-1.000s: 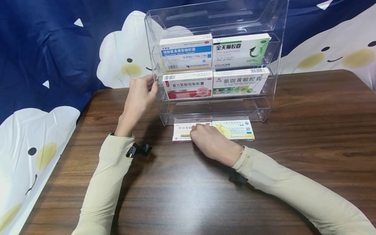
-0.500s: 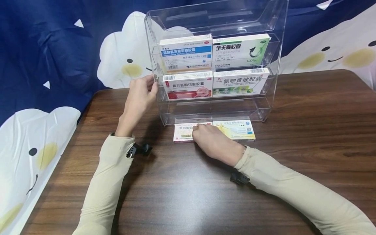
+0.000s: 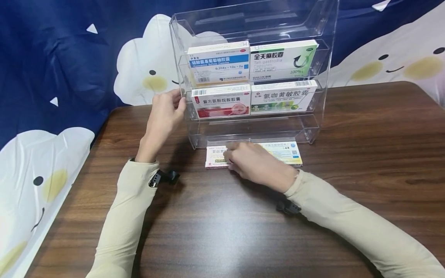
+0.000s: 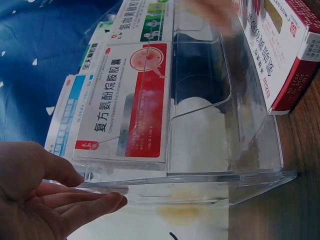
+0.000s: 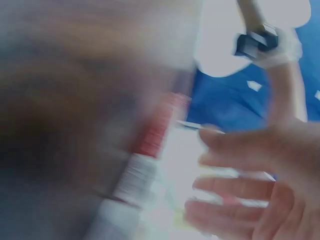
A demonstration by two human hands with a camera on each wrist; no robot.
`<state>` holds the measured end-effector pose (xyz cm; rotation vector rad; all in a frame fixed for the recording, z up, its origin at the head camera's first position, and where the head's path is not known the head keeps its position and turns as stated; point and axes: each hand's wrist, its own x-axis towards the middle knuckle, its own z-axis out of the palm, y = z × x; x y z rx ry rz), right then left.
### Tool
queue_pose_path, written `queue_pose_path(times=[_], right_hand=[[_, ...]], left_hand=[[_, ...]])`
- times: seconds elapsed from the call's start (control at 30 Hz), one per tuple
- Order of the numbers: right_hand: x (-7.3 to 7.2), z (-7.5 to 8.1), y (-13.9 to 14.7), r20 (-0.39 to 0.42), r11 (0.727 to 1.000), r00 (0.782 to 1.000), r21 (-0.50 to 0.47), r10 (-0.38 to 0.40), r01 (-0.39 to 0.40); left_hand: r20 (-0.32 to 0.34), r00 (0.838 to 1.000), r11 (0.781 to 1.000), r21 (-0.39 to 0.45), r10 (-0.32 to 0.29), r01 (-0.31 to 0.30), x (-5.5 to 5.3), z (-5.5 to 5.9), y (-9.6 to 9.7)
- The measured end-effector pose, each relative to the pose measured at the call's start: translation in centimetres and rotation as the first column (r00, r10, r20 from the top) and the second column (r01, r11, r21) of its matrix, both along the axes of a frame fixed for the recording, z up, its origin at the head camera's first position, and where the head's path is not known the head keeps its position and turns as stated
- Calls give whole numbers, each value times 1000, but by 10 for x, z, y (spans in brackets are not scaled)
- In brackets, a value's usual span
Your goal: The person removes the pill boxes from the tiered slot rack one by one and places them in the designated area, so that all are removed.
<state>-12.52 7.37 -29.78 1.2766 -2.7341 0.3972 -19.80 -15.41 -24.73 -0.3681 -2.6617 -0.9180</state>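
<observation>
One blue cloth (image 3: 69,69) printed with three smiling white clouds (image 3: 156,58) forms the background; before it stands one dark wooden table (image 3: 222,231). Upon the table, toward its far edge, is one transparent four-tiered rack (image 3: 253,129). Two cream sleeves (image 3: 116,224) extend from the near side, one on each arm. Of the two hands, the left hand (image 3: 162,121) pinches the edge of the rack's left side panel, thumb on one face and fingers on the other; the right hand (image 3: 260,164) is extended above the table at the foot of the rack, its fingers spread and grasping nothing. Whether it touches anything beneath is not distinguishable. Six medicine boxes are present. Four lean in the two middle tiers, two to a tier: above, a blue-banded box (image 3: 219,63) at left and a green-and-white box (image 3: 283,60) at right; below, a red-and-white box (image 3: 220,102) at left and a green-edged box (image 3: 283,98) at right. The remaining two lie face up on the table just in front of the rack: a white box with red sides (image 3: 216,156) at left and a yellow-and-white box (image 3: 286,154) at right. The right hand obstructs the head view of their adjoining ends; the right wrist view is blurred. Smallest are two black wrist devices (image 3: 166,177), one at each cuff.
</observation>
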Motion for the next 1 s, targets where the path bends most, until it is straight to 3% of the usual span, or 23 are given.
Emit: queue_pose_path(times=[0.1, 0.2, 0.4, 0.53, 0.77, 1.0], right_hand=[[-5, 25, 17, -12, 993, 1000, -114, 2, -4], [-13, 51, 42, -89, 973, 991, -217, -96, 75], [-29, 74, 93, -272, 901, 908, -384, -318, 201], [-41, 80, 115, -300, 897, 877, -356, -375, 261], [-57, 83, 129, -227, 934, 911, -179, -345, 309], [-66, 80, 133, -136, 938, 930, -116, -341, 327]], left_hand=[[3, 1000, 1000, 6, 1, -1, 0, -1, 0], [9, 1000, 1000, 7, 2, -2, 0, -2, 0], [23, 1000, 1000, 3, 5, -5, -1, -3, 0], [22, 1000, 1000, 13, 7, -7, -1, -2, -1], [-1, 1000, 1000, 14, 18, -18, -1, -1, -2], [19, 1000, 1000, 27, 9, -9, 0, 0, -1]])
